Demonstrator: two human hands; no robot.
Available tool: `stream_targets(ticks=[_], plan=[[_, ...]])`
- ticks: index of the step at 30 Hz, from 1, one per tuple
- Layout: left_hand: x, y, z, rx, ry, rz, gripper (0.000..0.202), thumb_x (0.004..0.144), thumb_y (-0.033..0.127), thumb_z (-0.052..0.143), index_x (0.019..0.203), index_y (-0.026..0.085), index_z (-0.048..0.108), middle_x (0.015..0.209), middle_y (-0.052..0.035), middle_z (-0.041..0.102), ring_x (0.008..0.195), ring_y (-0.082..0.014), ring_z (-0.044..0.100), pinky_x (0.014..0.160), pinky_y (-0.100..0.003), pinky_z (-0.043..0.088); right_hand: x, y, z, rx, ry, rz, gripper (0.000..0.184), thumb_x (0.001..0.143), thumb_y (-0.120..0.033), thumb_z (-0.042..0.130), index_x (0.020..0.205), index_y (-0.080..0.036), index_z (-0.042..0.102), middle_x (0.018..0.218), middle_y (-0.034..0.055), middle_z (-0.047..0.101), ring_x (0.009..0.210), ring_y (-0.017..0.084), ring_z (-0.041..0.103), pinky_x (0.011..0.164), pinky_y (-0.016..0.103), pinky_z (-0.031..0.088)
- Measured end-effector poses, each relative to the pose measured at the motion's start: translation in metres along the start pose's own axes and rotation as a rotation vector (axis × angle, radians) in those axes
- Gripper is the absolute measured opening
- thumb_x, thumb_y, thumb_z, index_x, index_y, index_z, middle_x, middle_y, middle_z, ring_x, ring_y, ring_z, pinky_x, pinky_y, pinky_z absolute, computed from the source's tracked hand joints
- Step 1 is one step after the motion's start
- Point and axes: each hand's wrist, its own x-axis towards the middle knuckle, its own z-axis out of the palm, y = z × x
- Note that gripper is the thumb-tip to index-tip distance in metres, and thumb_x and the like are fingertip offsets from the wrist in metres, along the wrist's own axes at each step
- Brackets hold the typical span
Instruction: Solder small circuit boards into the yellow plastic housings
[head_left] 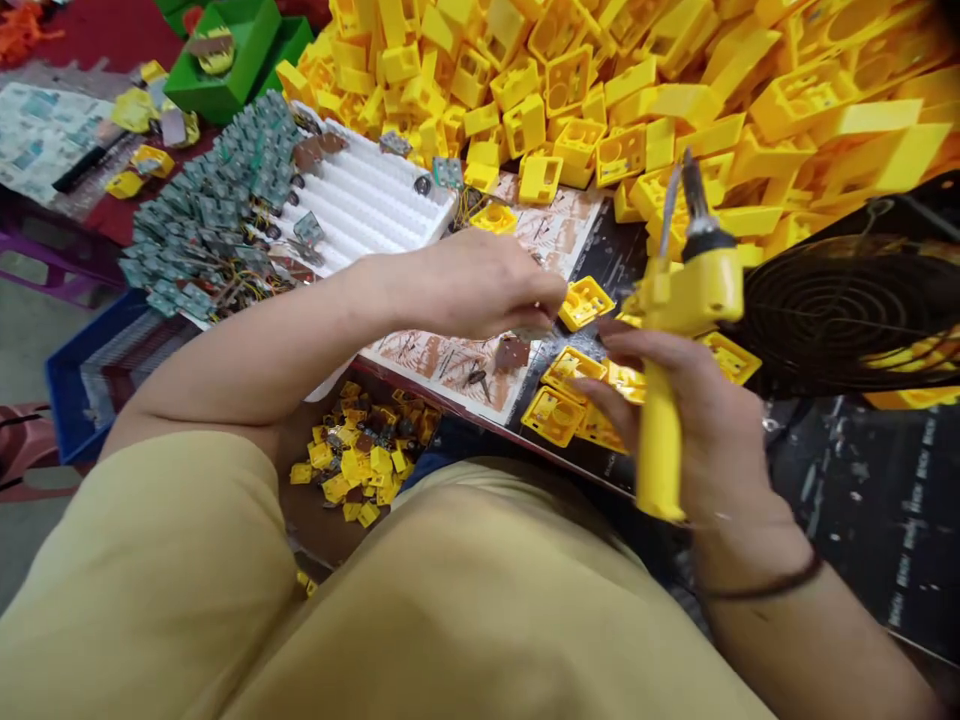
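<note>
My right hand [705,430] is closed around a yellow soldering gun [660,440], its metal tip pointing up and away from me. The thumb and forefinger of that hand reach out to the left. My left hand [487,285] is closed with its fingers pressed together beside a small yellow casing [586,303]. What it pinches is mostly hidden; a greyish bit shows under the fingers. Several open yellow casings [553,415] lie between my hands at the table edge. A brown circuit board [512,352] rests below my left hand on a patterned sheet [442,372].
Yellow casings [562,80] are heaped across the back. Green circuit boards [210,190] with wires pile up at left, beside a white ribbed tray [367,190]. A black fan [840,310] stands right. Below the table edge sits a bin of yellow parts [360,455]. Green boxes [225,60] are far left.
</note>
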Motion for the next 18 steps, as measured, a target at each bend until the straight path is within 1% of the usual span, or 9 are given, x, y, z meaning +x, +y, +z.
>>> stream_targets(ticks=[2,4,6,8,10,13,15,17,18], plan=[[-0.001,0.015,0.006,0.063,0.015,-0.037,0.013,0.091,0.035,0.069,0.095,0.025,0.075,0.081,-0.0004,0.074,0.089,-0.0196,0.071,0.085,-0.03,0.049,0.004,0.003,0.014,0.013,-0.014,-0.035,0.032,0.093,-0.033,0.076,0.119,-0.025,0.06,0.106,0.0008,0.076,0.087,0.015,0.076,0.078,0.022,0.064],[-0.009,0.021,0.013,0.069,0.12,-0.142,0.019,0.095,0.037,0.064,0.105,0.025,0.074,0.094,-0.0015,0.077,0.096,-0.0203,0.072,0.092,-0.032,0.05,0.003,0.005,0.021,0.02,-0.002,-0.025,0.037,0.092,-0.022,0.075,0.122,-0.025,0.056,0.093,-0.0021,0.075,0.074,0.011,0.074,0.067,0.016,0.06],[-0.024,0.017,0.023,0.021,0.278,-0.26,0.027,0.101,0.038,0.054,0.108,0.022,0.075,0.102,-0.0036,0.078,0.1,-0.0197,0.072,0.095,-0.034,0.051,-0.002,0.008,0.024,0.022,0.051,-0.001,0.04,0.09,-0.017,0.074,0.124,-0.025,0.053,0.089,-0.0029,0.073,0.069,0.011,0.073,0.065,0.015,0.059],[-0.039,0.009,0.04,-0.057,0.374,-0.307,0.034,0.104,0.039,0.049,0.104,0.018,0.076,0.104,-0.006,0.08,0.101,-0.0197,0.072,0.098,-0.036,0.052,-0.009,0.01,0.026,0.015,0.128,0.007,0.041,0.089,-0.018,0.075,0.123,-0.024,0.053,0.091,-0.0018,0.073,0.071,0.013,0.073,0.068,0.018,0.062],[-0.05,0.004,0.06,-0.132,0.372,-0.271,0.034,0.104,0.038,0.051,0.102,0.017,0.078,0.107,-0.0076,0.081,0.107,-0.0205,0.072,0.103,-0.038,0.052,-0.015,0.011,0.028,-0.004,0.208,-0.01,0.039,0.087,-0.019,0.077,0.118,-0.024,0.055,0.094,-0.0015,0.072,0.072,0.014,0.074,0.07,0.021,0.064],[-0.054,0.004,0.084,-0.227,0.357,-0.242,0.033,0.105,0.034,0.05,0.112,0.018,0.079,0.119,-0.0091,0.08,0.121,-0.0206,0.068,0.112,-0.042,0.049,-0.02,0.008,0.03,-0.05,0.279,-0.066,0.038,0.084,-0.017,0.079,0.114,-0.025,0.058,0.096,-0.0009,0.072,0.073,0.015,0.073,0.069,0.024,0.065],[-0.05,0.008,0.091,-0.305,0.367,-0.262,0.035,0.106,0.036,0.048,0.117,0.02,0.078,0.125,-0.0089,0.079,0.129,-0.02,0.066,0.118,-0.044,0.046,-0.021,0.005,0.031,-0.069,0.297,-0.116,0.04,0.083,-0.015,0.079,0.115,-0.026,0.059,0.097,-0.0002,0.074,0.075,0.016,0.074,0.069,0.026,0.066],[-0.045,0.014,0.091,-0.436,0.376,-0.278,0.037,0.107,0.039,0.048,0.113,0.021,0.079,0.127,-0.008,0.078,0.134,-0.0195,0.064,0.121,-0.042,0.045,-0.021,0.001,0.031,-0.069,0.309,-0.171,0.042,0.083,-0.013,0.079,0.117,-0.025,0.059,0.098,0.001,0.075,0.078,0.017,0.075,0.07,0.027,0.066],[-0.042,0.017,0.091,-0.538,0.388,-0.294,0.038,0.106,0.043,0.049,0.111,0.021,0.079,0.126,-0.0081,0.079,0.133,-0.0197,0.065,0.119,-0.041,0.047,-0.021,0.0,0.031,-0.063,0.319,-0.2,0.042,0.082,-0.012,0.079,0.116,-0.025,0.058,0.098,0.0014,0.076,0.079,0.017,0.075,0.071,0.027,0.065]])
